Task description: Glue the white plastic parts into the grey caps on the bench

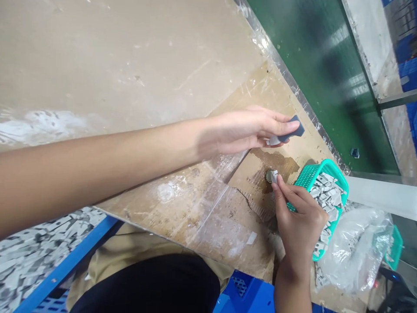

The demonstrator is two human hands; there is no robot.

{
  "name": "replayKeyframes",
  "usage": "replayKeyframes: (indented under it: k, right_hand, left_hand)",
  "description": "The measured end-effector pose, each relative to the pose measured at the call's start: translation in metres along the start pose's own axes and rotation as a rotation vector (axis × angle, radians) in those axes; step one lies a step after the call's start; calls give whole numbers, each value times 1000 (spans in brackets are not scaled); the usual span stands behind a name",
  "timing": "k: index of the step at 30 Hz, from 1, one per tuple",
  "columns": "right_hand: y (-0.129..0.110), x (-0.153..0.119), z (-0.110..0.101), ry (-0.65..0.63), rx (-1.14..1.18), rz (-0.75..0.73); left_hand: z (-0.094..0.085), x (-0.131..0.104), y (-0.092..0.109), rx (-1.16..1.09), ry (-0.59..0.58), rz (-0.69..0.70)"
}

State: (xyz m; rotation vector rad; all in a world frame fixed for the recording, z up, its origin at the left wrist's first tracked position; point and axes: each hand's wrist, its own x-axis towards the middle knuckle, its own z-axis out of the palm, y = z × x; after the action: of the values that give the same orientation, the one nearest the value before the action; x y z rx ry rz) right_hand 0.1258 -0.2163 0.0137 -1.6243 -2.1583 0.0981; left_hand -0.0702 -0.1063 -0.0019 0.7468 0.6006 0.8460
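My left hand (257, 128) reaches across the worktop, its thumb and fingers closed on a dark grey-blue flat piece (296, 127). A whitish part shows below the thumb, partly hidden by the fingers. Lower right, my right hand (298, 211) pinches a small white-grey piece (274, 176) between thumb and fingertips. That piece is at a small round bottle-cap-like dish (269, 175), which sits on a wet-stained sheet of cardboard (247, 174). Whether the piece touches liquid in the dish I cannot tell.
Right of my right hand stands a green basket (344, 184) of small white-grey pieces, beside a clear plastic bag (358, 248). A green conveyor-like surface (325, 56) runs behind a metal edge. A blue crate (74, 256) with many similar pieces is at lower left.
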Motion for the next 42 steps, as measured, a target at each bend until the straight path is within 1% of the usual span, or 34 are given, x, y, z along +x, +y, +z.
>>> replayKeyframes:
  k: [2, 7, 16, 21, 23, 26, 30, 32, 34, 38, 42]
  right_hand:
    - [0, 1, 1, 5, 2, 2]
    - [-1, 1, 1, -9, 4, -3]
    - [-1, 1, 1, -24, -6, -16]
    - [-2, 2, 1, -37, -10, -15]
    - [-2, 1, 0, -31, 32, 8]
    - [-2, 0, -2, 26, 143, 83]
    - [-1, -3, -9, 162, 283, 199]
    - [-1, -4, -11, 236, 341, 204]
    - [-1, -4, -12, 280, 370, 187]
    - [0, -5, -13, 248, 388, 152]
    - [-1, -5, -13, 226, 404, 122]
  left_hand:
    - [-1, 0, -1, 15, -11, -4]
    - [-2, 0, -2, 40, 8, 24]
    - [-2, 0, -9, 92, -46, 53]
    - [2, -2, -8, 162, -4, 49]
    - [3, -2, -8, 206, 20, 63]
    - [3, -2, -13, 264, 37, 82]
    - [6, 0, -25, 304, -33, 90]
    - [9, -1, -31, 320, -60, 75]
    - [12, -3, -34, 341, -91, 59]
    - [19, -7, -36, 336, -162, 52]
    - [22, -9, -36, 294, -175, 50]
